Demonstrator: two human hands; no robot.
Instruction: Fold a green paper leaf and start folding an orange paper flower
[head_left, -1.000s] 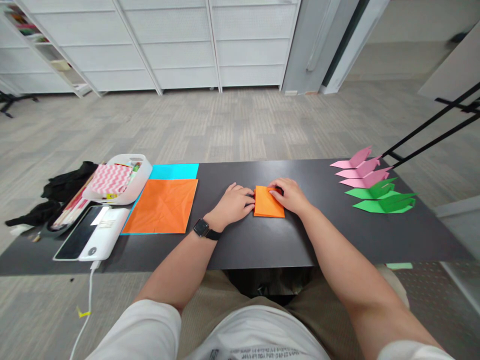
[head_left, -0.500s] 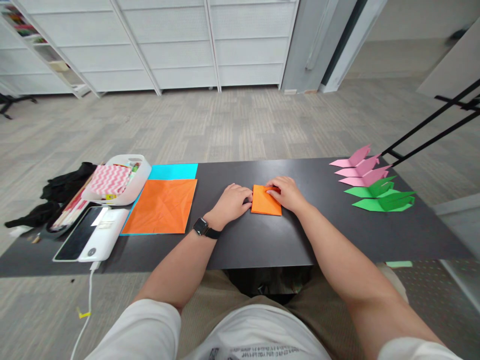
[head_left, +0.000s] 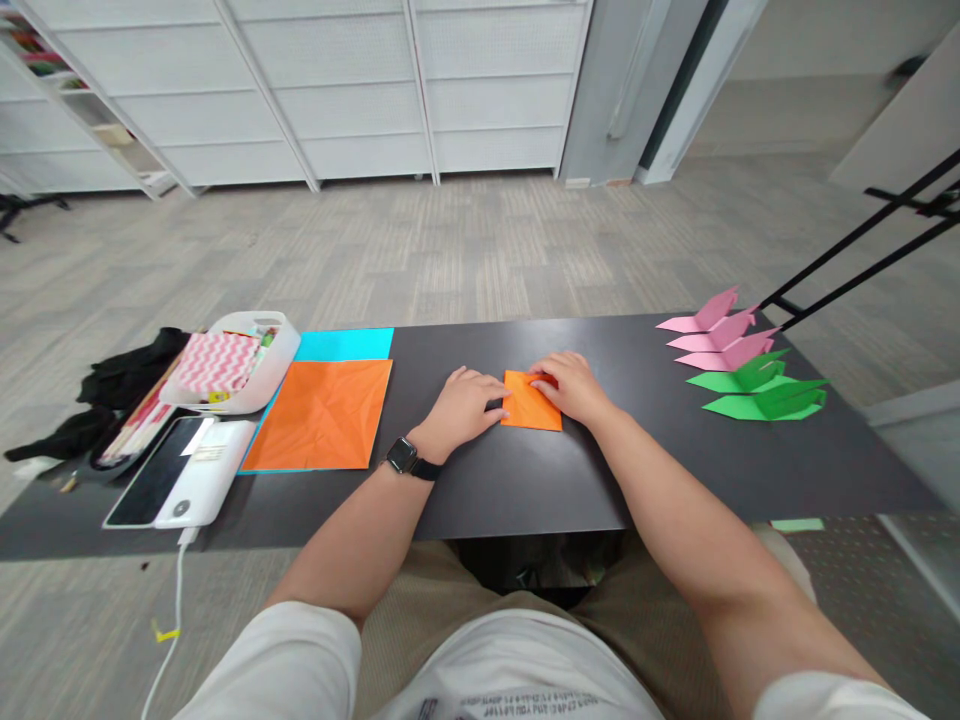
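A small orange paper (head_left: 532,408), folded into a square, lies flat on the dark table in front of me. My left hand (head_left: 466,402) is at its left edge, with thumb and index finger closed on that side. My right hand (head_left: 571,386) grips the upper right corner, its thumb on top of the sheet and the other fingers curled over the far edge. The undersides of the fingers are hidden. Left of my hands, a larger orange sheet stack (head_left: 324,415) rests on blue paper (head_left: 346,345).
Pink folded paper birds (head_left: 720,338) and green ones (head_left: 776,400) stand in a row at the right. On the left are a white basket (head_left: 277,365), a phone (head_left: 154,478), a white power bank (head_left: 201,480) with cable, and black cloth (head_left: 131,370).
My left fingertips have shifted slightly right onto the edge of the folded orange paper. My right hand stays nearly still, and the whole view has moved a little.
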